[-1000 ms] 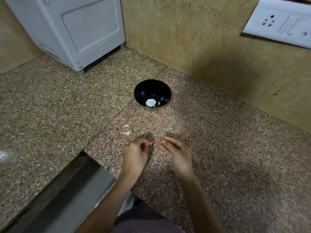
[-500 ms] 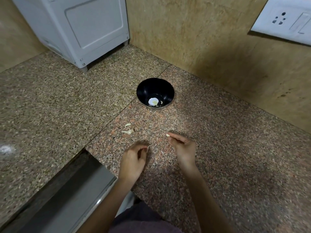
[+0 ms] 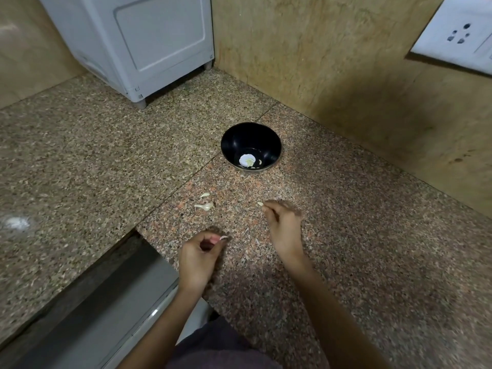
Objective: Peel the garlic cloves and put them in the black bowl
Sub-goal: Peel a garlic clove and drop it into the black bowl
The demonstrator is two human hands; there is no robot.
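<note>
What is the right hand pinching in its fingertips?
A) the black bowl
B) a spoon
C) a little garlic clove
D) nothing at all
C: the right hand pinches a small pale garlic clove at its fingertips, short of the black bowl, while the left hand pinches a sliver of skin.

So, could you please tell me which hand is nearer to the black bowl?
Right. The right hand, pinching a garlic clove, is in front of the black bowl; the left hand, pinching a peel, is farther back.
</note>
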